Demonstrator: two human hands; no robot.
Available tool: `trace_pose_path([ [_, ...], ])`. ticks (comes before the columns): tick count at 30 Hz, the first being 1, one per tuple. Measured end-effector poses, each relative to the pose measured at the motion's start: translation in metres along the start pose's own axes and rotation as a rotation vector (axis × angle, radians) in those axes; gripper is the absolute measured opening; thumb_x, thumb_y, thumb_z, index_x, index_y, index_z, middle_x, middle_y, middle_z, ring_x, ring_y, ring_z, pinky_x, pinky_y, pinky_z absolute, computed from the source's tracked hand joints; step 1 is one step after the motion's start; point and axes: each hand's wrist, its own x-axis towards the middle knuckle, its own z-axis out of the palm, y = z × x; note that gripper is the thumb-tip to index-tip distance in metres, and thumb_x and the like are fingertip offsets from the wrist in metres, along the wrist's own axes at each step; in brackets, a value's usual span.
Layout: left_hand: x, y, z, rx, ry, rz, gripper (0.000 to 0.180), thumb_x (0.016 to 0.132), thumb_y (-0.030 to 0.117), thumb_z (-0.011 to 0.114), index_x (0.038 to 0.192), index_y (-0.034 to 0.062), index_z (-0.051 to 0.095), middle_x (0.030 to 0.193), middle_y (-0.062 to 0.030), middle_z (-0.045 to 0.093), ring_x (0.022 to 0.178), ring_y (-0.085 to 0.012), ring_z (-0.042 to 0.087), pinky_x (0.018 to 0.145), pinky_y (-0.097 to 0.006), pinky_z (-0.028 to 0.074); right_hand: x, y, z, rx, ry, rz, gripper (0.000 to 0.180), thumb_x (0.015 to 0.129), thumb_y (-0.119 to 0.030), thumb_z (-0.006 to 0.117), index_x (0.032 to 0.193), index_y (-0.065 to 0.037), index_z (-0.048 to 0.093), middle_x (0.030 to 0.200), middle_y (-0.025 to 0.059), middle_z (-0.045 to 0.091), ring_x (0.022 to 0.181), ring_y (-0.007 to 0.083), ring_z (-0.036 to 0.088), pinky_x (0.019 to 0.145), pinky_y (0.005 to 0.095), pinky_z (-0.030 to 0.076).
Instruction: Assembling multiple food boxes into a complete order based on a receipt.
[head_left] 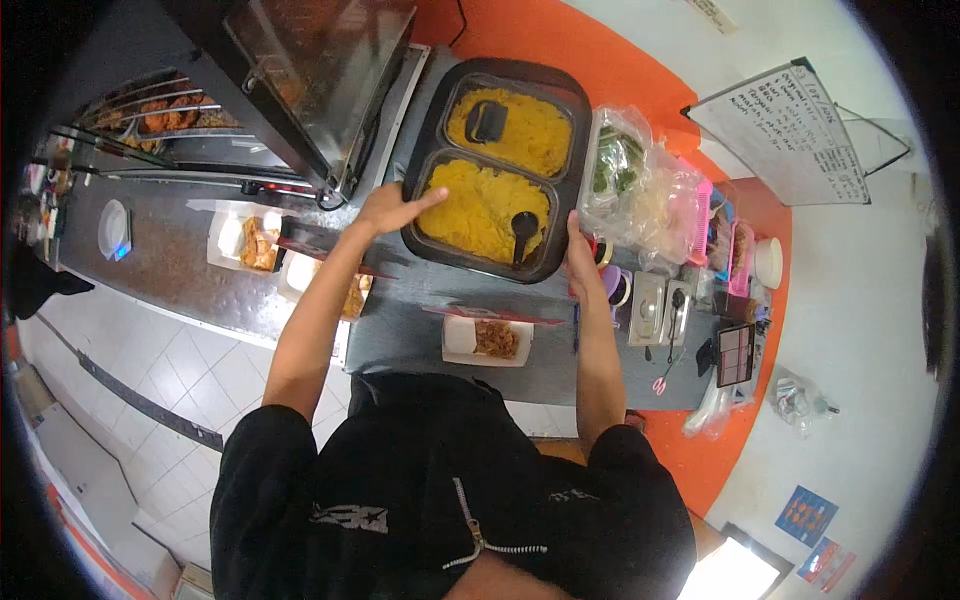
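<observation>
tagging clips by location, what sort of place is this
Likely a food stall or takeaway counter: both hands hold a black two-part tray of yellow rice, a filled takeaway box waits on the counter, and fried food sits on a rack.

Black short-sleeved top with a zip at the chest and small pale markings, forearms bare.

Bright, even indoor light fills the scene with soft, faint shadows, glare whitens the glass lid (330, 70) and a glowing panel (735, 572) at the lower right, while fisheye bending curves the edges into a black, slightly blurred rim.
</observation>
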Motion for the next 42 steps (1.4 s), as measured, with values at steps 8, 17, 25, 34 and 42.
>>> trace_pose_path([
  [8,-0.142,0.019,-0.041,-0.185,0.58,0.302,0.051,0.088,0.02,0.069,0.129,-0.0078,0.056,0.112,-0.0253,0.067,0.104,-0.0302,0.068,0.082,-0.035,0.054,-0.074,-0.108,0.056,-0.318,-0.372,-0.184,0.034,0.098,-0.037,0.061,0.112,-0.007,0.056,0.1,0.006,0.066,0.089,0.0136,0.065,0.065,0.0293,0.054],
  [17,-0.29,0.096,0.027,-0.697,0.367,0.524,0.082,0.074,-0.015,0.066,0.149,0.0021,0.036,0.152,-0.0156,0.036,0.127,-0.024,0.05,0.082,-0.026,0.06,-0.084,-0.124,0.134,-0.26,-0.584,-0.375,0.046,0.095,-0.026,0.065,0.124,0.002,0.044,0.105,0.0154,0.066,0.081,0.0173,0.066,0.066,0.0285,0.055],
  [25,-0.317,0.126,0.086,-0.732,0.39,0.566,0.085,0.074,-0.012,0.066,0.151,0.0021,0.031,0.148,-0.0177,0.04,0.126,-0.026,0.05,0.079,-0.029,0.062,-0.163,-0.079,0.054,-0.153,-0.645,-0.521,0.036,0.1,-0.03,0.058,0.117,0.001,0.056,0.105,0.0098,0.066,0.089,0.0142,0.062,0.075,0.0274,0.05],
  [34,-0.307,0.147,0.143,-0.763,0.312,0.522,0.085,0.074,-0.014,0.062,0.151,0.0005,0.029,0.145,-0.0175,0.042,0.126,-0.0237,0.049,0.082,-0.028,0.06,-0.248,-0.018,-0.051,-0.064,-0.897,-0.558,0.01,0.09,-0.009,0.069,0.095,-0.001,0.065,0.083,0.0016,0.069,0.071,0.0039,0.057,0.06,0.0205,0.04],
  [42,-0.297,0.15,0.162,-0.689,0.329,0.542,0.077,0.077,-0.011,0.059,0.149,0.0004,0.035,0.147,-0.0153,0.043,0.125,-0.023,0.051,0.087,-0.031,0.058,-0.251,-0.005,-0.083,-0.035,-0.901,-0.455,0.01,0.092,-0.011,0.067,0.093,-0.001,0.064,0.084,0.0047,0.07,0.073,0.0071,0.063,0.062,0.0208,0.045],
])
